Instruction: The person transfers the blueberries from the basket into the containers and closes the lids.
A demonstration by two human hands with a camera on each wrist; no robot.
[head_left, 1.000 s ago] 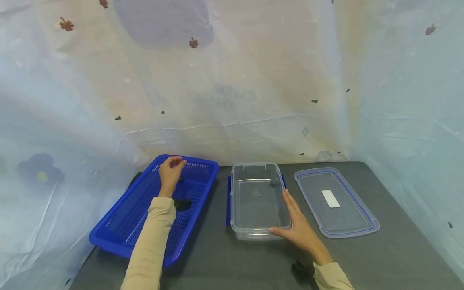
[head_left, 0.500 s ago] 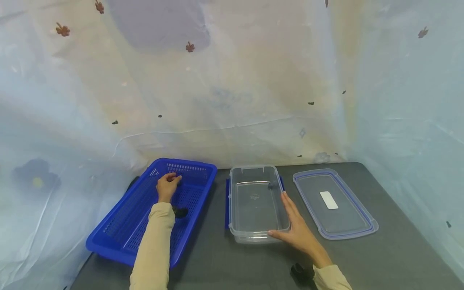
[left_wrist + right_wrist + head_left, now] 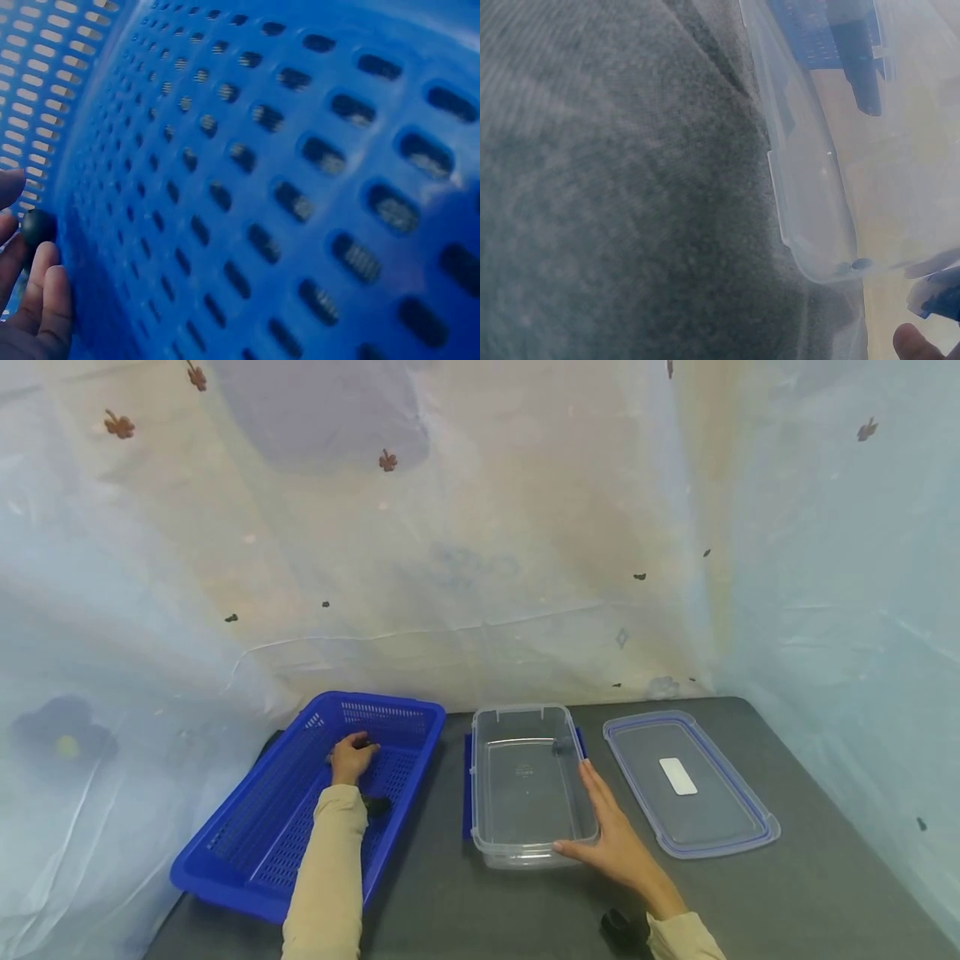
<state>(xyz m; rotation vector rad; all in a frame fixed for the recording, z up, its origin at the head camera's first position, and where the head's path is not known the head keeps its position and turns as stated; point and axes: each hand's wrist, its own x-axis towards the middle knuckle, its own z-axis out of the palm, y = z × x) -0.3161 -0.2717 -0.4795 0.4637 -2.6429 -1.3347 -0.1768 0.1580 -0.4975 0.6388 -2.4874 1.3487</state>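
Observation:
My left hand (image 3: 352, 760) reaches down into the blue perforated basket (image 3: 247, 893), its fingers around a small dark rounded object. In the left wrist view that dark object (image 3: 37, 227) shows between the fingers, close to the basket's side wall; its kind cannot be told. A clear plastic food container (image 3: 525, 793) stands without its lid at the middle of the table, blue side clips hanging down. My right hand (image 3: 615, 839) rests at its near right corner, fingers straight along the right side and thumb on the front rim.
The container's clear lid (image 3: 720, 810), with a blue seal and a white label (image 3: 678, 776), lies flat to the right. A patterned plastic sheet (image 3: 480, 527) hangs behind the grey table (image 3: 465, 918) and down both sides.
My left hand has lowered further into the basket and its fingers have come around the dark object. The right hand keeps its place on the container. The head view has shifted slightly.

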